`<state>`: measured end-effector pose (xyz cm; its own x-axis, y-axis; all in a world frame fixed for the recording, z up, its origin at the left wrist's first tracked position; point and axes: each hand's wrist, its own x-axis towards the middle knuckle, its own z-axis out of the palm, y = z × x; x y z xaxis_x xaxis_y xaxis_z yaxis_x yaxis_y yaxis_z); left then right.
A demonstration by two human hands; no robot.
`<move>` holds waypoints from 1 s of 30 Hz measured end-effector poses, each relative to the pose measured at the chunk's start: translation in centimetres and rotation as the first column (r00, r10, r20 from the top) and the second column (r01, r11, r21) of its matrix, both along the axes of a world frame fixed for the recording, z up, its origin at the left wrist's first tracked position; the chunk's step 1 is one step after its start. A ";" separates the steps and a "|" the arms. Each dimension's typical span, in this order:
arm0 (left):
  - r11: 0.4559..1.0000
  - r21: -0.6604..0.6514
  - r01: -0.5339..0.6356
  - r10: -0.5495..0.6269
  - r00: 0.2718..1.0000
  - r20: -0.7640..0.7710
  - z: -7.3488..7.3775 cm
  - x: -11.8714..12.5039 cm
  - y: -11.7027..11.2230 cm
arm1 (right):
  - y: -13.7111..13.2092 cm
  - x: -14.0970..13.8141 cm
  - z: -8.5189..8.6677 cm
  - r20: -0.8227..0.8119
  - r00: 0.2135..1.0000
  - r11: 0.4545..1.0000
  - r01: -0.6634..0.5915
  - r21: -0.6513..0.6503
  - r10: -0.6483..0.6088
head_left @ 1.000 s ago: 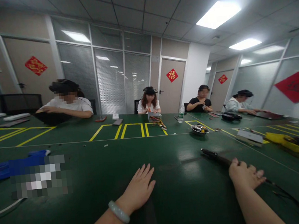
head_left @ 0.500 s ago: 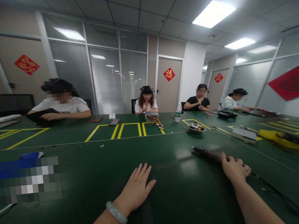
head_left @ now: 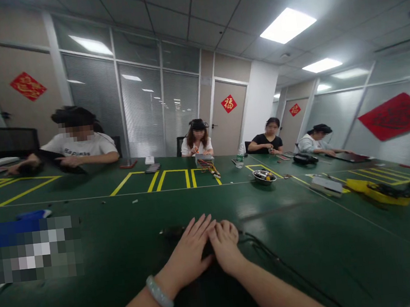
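A dark, stick-shaped corded tool (head_left: 172, 232) lies across the table in front of me, its narrow tip pointing left. My right hand (head_left: 228, 247) is closed around its cord end, fingers curled. My left hand (head_left: 188, 251), with a pale bangle (head_left: 159, 293) on the wrist, rests over the middle of the tool with its fingers stretched out. The two hands touch at the fingertips and hide most of the tool's body. From beside my right hand a black cord (head_left: 274, 256) trails toward the lower right.
On the green table (head_left: 105, 291) stand a metal bowl (head_left: 265, 180) of small parts, a water bottle (head_left: 240, 156), a white box (head_left: 326, 185) and a yellow tray (head_left: 374, 193). A blue item (head_left: 31, 215) lies left. Several people sit along the far side.
My right hand has brought the corded tool leftward, from the right side to under my left hand. My left hand has stayed nearly in place. A person at far left has lowered a dark panel.
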<state>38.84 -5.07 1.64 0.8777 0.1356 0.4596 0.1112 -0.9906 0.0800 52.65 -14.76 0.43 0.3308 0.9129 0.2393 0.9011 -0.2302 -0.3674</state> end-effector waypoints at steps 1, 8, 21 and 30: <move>1.000 0.005 -0.006 0.005 1.000 0.005 -0.2 -0.1 0.3 | 0.8 -1.4 -0.1 -0.069 0.996 0.999 -0.053 -0.001 0.053; 0.983 -0.093 -0.159 0.160 0.987 0.006 -0.6 -1.1 2.0 | 0.0 -2.9 1.7 -0.163 0.955 0.967 -0.232 0.103 0.247; 0.967 -0.145 -0.208 0.189 0.973 -0.131 1.2 -1.5 1.0 | -3.8 2.1 4.7 0.103 0.989 0.943 0.135 -0.306 -0.108; 0.964 -0.153 -0.217 0.187 0.964 -0.189 2.3 -2.1 1.9 | -5.0 2.2 5.0 0.063 0.996 0.938 0.074 -0.340 -0.056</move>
